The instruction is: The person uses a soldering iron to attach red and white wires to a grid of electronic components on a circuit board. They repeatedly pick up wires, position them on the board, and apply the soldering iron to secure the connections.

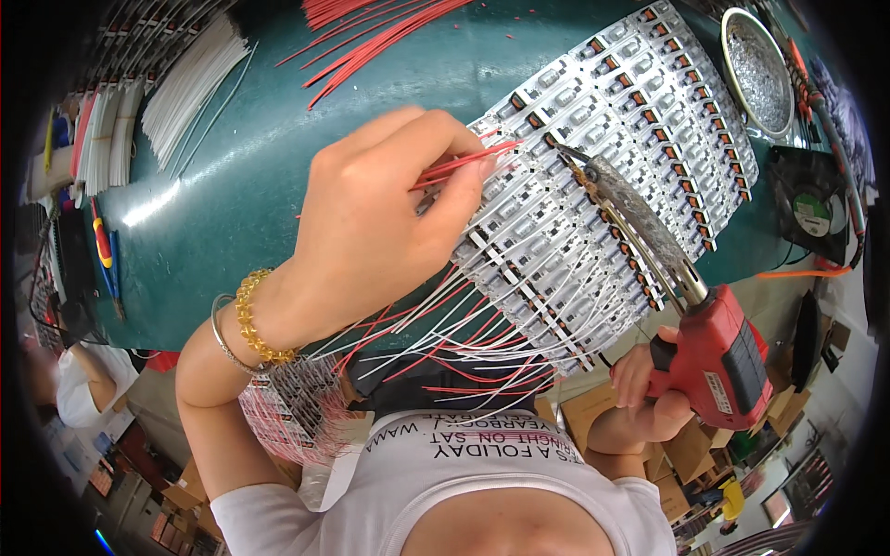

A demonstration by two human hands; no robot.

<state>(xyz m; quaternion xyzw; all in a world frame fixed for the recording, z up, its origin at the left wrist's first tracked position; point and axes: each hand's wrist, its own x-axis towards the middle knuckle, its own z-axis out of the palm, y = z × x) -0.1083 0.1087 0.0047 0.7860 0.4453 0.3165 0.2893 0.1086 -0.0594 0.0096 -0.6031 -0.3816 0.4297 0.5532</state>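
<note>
My left hand (375, 204) pinches several thin red wires (466, 163), their ends resting over the upper left part of a panel of small white circuit boards (640, 120). In my right hand (649, 400) is a red and black soldering gun (718, 361), gripped by its handle. Its long metal nose points up and left, with the dark tip just right of the red wire ends; I cannot tell whether they touch. Loose white and red wires (464, 324) trail from the near left side of the panel over the table edge.
On the green table (241, 250) lie white wires (190, 83) at the far left and red wires (389, 42) at the back. A bowl of silvery material (756, 74) and a black fan (808, 199) are at the right. A red-yellow handled tool (100, 236) lies left.
</note>
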